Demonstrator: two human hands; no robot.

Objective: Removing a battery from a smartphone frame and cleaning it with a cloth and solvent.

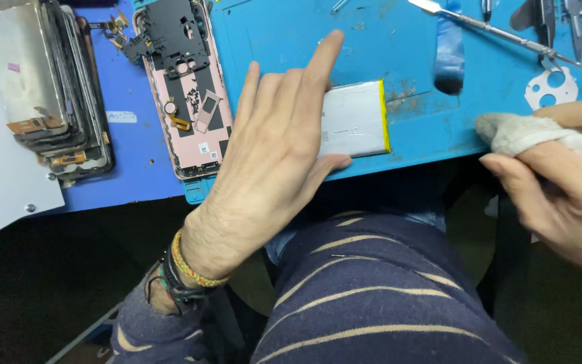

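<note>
Your left hand [271, 145] lies flat with fingers spread, its grip released, over the left part of a flat silver battery [355, 120] with a yellow edge, on the blue surface [412, 67]. Your right hand [560, 182] pinches a small greyish cloth [527, 133] near the front edge. An opened pink phone [186, 87] lies to the left.

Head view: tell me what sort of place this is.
Most likely a phone repair bench. An opened pink phone back lies beside a stack of phone frames, a flat silver battery rests on the blue work mat, and metal tools line the edge.
</note>
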